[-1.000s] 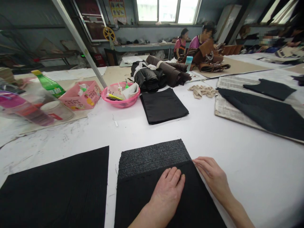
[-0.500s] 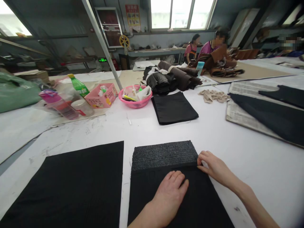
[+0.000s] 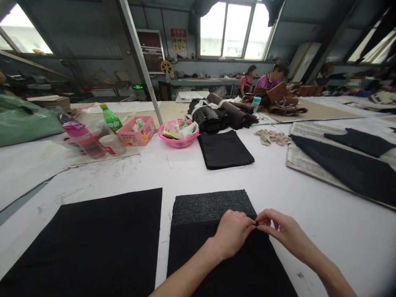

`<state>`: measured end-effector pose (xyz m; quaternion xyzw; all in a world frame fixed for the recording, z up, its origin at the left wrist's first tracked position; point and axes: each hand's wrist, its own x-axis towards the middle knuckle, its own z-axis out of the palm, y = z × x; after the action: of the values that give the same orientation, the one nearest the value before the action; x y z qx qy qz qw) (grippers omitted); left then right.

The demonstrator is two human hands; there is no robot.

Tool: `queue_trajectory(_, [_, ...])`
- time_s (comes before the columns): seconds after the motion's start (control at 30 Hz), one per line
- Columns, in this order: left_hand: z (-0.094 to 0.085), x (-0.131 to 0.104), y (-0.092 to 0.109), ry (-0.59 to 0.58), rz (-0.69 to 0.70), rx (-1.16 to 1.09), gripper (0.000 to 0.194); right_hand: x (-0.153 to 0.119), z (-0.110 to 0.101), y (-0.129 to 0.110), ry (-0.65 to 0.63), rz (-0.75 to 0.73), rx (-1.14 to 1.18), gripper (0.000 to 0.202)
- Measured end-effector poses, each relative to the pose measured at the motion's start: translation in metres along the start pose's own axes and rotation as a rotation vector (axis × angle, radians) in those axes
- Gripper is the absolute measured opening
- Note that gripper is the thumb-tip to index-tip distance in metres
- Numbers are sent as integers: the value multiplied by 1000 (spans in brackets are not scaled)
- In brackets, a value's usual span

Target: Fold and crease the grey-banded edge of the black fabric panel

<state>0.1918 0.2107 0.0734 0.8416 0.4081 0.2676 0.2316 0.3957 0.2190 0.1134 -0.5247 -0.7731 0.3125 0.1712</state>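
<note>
A stack of black fabric pieces [image 3: 198, 243] lies on the white table [image 3: 309, 214] right in front of me, its far part showing a grey textured band [image 3: 210, 204]. My left hand [image 3: 233, 231] and my right hand [image 3: 280, 229] meet at the stack's right edge, fingertips pinching the top black sheet at its far right corner. A larger black fabric sheet [image 3: 93, 239] lies flat to the left of the stack.
Farther back lie a folded black fabric pile [image 3: 224, 149], a pink bowl [image 3: 177, 134], a pink box [image 3: 139, 131], a green bottle [image 3: 110, 117] and dark rolled cloth [image 3: 221, 113]. Black pieces on printed paper [image 3: 340, 165] fill the right. Two people sit at a far bench.
My left hand has slid from lying flat on the stack to its right corner, joining the right hand in a pinch. The view has tilted up a little.
</note>
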Motion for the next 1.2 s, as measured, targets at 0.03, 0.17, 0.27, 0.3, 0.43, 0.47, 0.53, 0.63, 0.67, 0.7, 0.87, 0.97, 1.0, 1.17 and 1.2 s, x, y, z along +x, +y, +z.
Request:
queue_trajectory(0.03, [2,0,-1,7,-5,-16,20,-1,0,1,8,9,18,12])
queue_trajectory(0.17, [3,-10,-2,81,-50,-124,19,-4,7,11,-45,86,139,26])
queue_trajectory(0.27, [1,-17,-4,106,-105,-231,18,-4,15,18,-73,147,236,27])
queue_trajectory(0.3, [1,-19,-4,111,-122,-269,18,-5,17,20,-87,169,274,26])
queue_trajectory(0.43, [3,-22,-4,130,-166,-378,19,-8,19,22,-124,224,347,31])
queue_trajectory(0.47, [3,-22,-3,137,-174,-389,19,-8,19,22,-117,212,341,32])
queue_trajectory(0.53, [4,-22,-2,146,-188,-397,20,-9,19,20,-90,162,312,32])
queue_trajectory(0.63, [5,-22,-1,143,-190,-389,20,-9,21,14,-10,117,258,34])
queue_trajectory(0.67, [5,-22,0,139,-188,-384,21,-9,23,11,26,112,248,34])
queue_trajectory(0.7, [5,-22,0,138,-186,-379,21,-8,25,9,62,105,243,34])
queue_trajectory(0.87, [0,-28,0,133,-166,-326,20,-13,31,8,165,110,312,33])
queue_trajectory(0.97, [-15,-42,-7,103,-154,-243,20,-18,29,16,282,174,405,35])
queue_trajectory(1.0, [-23,-50,-12,92,-154,-203,20,-20,28,20,335,197,439,36])
queue_trajectory(1.17, [-75,-109,-40,36,-240,-10,23,-24,30,42,480,321,650,42])
queue_trajectory(1.2, [-85,-122,-44,29,-277,2,25,-24,32,45,485,336,690,43])
